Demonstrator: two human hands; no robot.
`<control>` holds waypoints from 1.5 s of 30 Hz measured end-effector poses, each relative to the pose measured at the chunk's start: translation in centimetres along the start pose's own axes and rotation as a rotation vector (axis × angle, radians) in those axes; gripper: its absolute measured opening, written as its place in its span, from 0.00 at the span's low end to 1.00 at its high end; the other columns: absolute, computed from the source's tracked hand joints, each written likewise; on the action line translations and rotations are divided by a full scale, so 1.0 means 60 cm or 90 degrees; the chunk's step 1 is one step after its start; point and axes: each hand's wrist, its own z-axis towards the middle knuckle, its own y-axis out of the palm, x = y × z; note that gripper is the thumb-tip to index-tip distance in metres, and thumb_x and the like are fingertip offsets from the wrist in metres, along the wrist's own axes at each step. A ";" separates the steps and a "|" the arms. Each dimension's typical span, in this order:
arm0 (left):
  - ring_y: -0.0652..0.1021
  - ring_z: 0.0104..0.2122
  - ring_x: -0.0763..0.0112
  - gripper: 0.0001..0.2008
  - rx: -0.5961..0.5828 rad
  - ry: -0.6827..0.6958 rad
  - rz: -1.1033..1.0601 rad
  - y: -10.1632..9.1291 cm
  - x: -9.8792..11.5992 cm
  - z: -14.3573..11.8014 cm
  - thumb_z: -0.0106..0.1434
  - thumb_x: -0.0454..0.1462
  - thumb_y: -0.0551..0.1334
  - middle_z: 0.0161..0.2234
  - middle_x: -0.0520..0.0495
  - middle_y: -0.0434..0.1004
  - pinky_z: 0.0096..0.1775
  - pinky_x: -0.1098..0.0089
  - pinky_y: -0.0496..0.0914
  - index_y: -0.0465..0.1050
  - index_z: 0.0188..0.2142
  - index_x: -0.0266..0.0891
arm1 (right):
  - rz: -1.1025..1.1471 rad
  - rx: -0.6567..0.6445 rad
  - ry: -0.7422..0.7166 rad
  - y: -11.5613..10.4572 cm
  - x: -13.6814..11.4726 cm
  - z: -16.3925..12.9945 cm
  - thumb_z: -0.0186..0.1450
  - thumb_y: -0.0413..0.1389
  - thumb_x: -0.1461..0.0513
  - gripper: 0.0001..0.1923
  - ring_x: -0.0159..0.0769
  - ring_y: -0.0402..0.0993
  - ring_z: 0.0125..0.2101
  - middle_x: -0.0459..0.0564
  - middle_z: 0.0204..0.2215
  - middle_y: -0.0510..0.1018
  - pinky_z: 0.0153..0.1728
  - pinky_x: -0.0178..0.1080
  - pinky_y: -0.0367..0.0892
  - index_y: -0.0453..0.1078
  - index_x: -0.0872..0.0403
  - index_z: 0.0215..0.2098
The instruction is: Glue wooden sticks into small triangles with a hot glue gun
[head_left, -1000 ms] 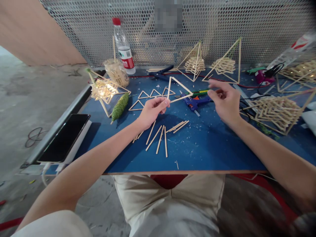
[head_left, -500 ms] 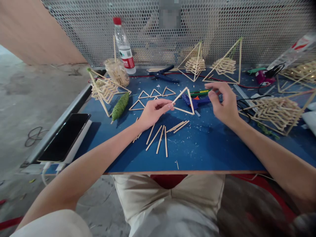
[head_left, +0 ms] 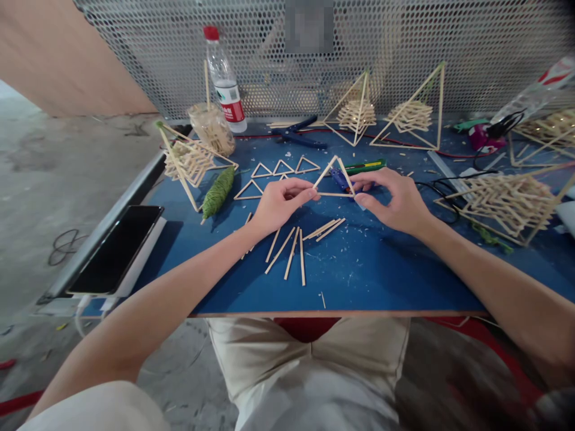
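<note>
A triangle of thin wooden sticks (head_left: 326, 172) is held upright between both hands over the blue table (head_left: 368, 269). My left hand (head_left: 278, 203) pinches its left corner. My right hand (head_left: 398, 200) pinches its right corner. Behind the triangle lies a blue glue gun (head_left: 338, 177), partly hidden by it. Several loose sticks (head_left: 294, 242) lie on the table just below my hands. Small finished stick triangles (head_left: 281, 169) lie flat beyond my left hand.
A green twine spool (head_left: 218, 193), a stick pyramid (head_left: 188, 161), a jar of sticks (head_left: 211, 129) and a water bottle (head_left: 224, 81) stand at the left back. More stick pyramids (head_left: 406, 117) line the back and right (head_left: 507, 200). A phone (head_left: 114, 248) lies at the left edge.
My left hand turned the stick triangle and lowered it. My right hand came down from the air and took hold of the triangle's right corner.
</note>
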 end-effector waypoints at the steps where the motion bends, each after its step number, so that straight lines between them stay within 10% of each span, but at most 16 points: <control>1: 0.88 0.37 0.65 0.14 -0.003 -0.006 -0.008 0.001 0.001 0.000 0.70 0.48 0.72 0.39 0.41 0.92 0.36 0.67 0.79 0.85 0.44 0.39 | 0.001 -0.001 0.007 0.001 0.002 0.000 0.71 0.65 0.55 0.17 0.48 0.85 0.43 0.48 0.45 0.89 0.55 0.58 0.77 0.81 0.40 0.58; 7: 0.90 0.41 0.63 0.13 -0.047 -0.007 -0.068 0.007 0.006 -0.004 0.71 0.46 0.71 0.42 0.40 0.92 0.42 0.66 0.82 0.81 0.45 0.38 | 0.051 0.012 0.061 0.019 0.001 -0.002 0.67 0.70 0.55 0.26 0.46 0.85 0.40 0.49 0.43 0.90 0.48 0.54 0.79 0.78 0.44 0.63; 22: 0.91 0.44 0.62 0.14 -0.069 -0.002 -0.077 0.011 0.000 -0.006 0.71 0.48 0.72 0.43 0.40 0.92 0.44 0.65 0.83 0.79 0.44 0.39 | 0.094 0.145 0.198 0.020 -0.020 -0.001 0.66 0.73 0.56 0.07 0.48 0.90 0.42 0.47 0.42 0.91 0.48 0.51 0.86 0.88 0.42 0.43; 45: 0.90 0.43 0.64 0.14 -0.059 0.040 0.050 0.005 0.005 -0.006 0.69 0.47 0.72 0.44 0.41 0.92 0.49 0.64 0.82 0.82 0.44 0.40 | 0.091 0.121 0.164 0.022 -0.008 0.001 0.72 0.68 0.52 0.06 0.47 0.90 0.36 0.46 0.33 0.90 0.44 0.52 0.86 0.86 0.42 0.39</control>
